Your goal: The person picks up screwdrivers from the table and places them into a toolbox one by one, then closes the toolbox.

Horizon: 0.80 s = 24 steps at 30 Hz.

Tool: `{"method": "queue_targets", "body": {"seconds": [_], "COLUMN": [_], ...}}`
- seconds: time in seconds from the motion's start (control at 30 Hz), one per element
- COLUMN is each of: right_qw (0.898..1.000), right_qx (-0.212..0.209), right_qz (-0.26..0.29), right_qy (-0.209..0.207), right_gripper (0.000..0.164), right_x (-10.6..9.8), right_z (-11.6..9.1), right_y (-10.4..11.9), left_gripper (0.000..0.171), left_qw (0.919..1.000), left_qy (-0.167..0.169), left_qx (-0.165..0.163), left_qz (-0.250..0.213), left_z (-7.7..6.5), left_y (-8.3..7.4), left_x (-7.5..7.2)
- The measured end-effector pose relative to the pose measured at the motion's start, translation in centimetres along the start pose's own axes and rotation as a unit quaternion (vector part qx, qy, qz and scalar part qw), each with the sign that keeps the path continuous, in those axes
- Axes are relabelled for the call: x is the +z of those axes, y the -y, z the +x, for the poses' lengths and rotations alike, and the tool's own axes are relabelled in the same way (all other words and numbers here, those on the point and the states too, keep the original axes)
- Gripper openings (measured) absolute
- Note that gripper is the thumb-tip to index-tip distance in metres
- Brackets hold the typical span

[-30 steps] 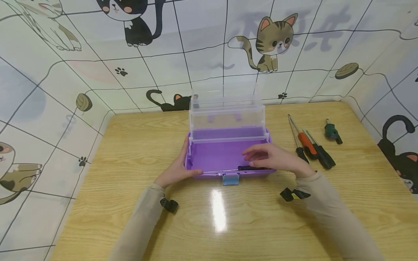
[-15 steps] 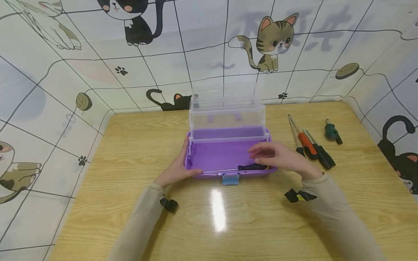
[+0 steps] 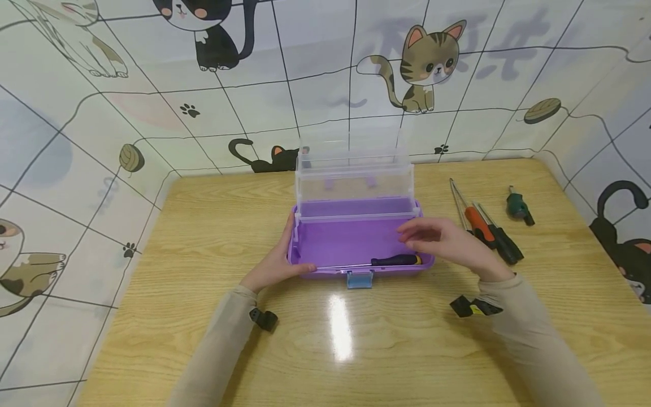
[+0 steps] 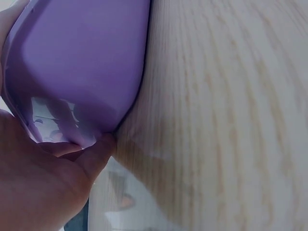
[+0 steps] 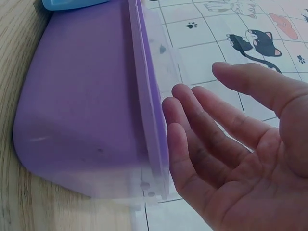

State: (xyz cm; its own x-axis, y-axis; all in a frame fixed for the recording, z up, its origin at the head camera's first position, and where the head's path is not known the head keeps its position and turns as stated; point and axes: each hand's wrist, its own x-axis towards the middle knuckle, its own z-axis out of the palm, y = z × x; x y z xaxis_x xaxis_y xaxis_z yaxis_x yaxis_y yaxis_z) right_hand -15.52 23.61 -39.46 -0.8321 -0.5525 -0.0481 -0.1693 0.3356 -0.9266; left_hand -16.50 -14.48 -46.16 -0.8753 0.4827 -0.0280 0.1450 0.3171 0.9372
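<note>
From my remote seat I see that the right hand [image 3: 447,240] has drawn back toward the right end of the purple moulded-plastic box [image 3: 346,240], uncovering the black-handled screwdriver with a yellow band [image 3: 396,260] that its fingers hid a second ago. I take this to mean the tool has been let go and lies by itself, leaving that hand free. It sits inside the box along the front wall, handle to the right, its thin bright metal shaft running left toward the other thumb. The right hand's fingers are loosely bent, thumb apart, with nothing between them; whether a fingertip brushes the rim I cannot tell. The left hand [image 3: 272,264] has not shifted: it clasps the box's left end, thumb over the front rim, fingers against the outside wall. That wall looks smooth and glossy, with rounded corners. A translucent, straight-edged plastic lid [image 3: 354,186] stands raised behind, and a pale blue plastic clip [image 3: 359,280] hangs in front. On the shiny wood-grain table [image 3: 224,237], to the right, lie a screwdriver with a bulging orange-red handle [image 3: 477,222], a black-handled one [image 3: 503,240] and a stubby dark-green tool [image 3: 517,207].
</note>
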Motion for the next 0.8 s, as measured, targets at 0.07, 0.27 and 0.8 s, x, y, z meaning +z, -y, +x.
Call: {"method": "queue_targets", "body": {"seconds": [0.07,0.27,0.8], "right_qw": [1.0,0.999,0.989], "right_qx": [0.01,0.011,0.084], "right_qz": [-0.001,-0.022,-0.087], "right_qy": [-0.004,-0.024,-0.088], "right_gripper": [0.034,0.032,0.04], "right_x": [-0.2,-0.9,-3.4], "right_z": [-0.3,-1.2,-3.6], "right_y": [0.0,0.1,-1.8], "left_gripper": [0.127,0.127,0.126], "left_qw": [1.0,1.0,1.0], "left_qy": [0.0,-0.002,-0.002], "left_qx": [0.003,-0.003,-0.006], "left_qz": [0.001,-0.007,-0.006], "left_z": [0.0,-0.1,-0.1], "left_y": [0.0,-0.1,-0.3], "left_x": [0.0,0.2,0.0]}}
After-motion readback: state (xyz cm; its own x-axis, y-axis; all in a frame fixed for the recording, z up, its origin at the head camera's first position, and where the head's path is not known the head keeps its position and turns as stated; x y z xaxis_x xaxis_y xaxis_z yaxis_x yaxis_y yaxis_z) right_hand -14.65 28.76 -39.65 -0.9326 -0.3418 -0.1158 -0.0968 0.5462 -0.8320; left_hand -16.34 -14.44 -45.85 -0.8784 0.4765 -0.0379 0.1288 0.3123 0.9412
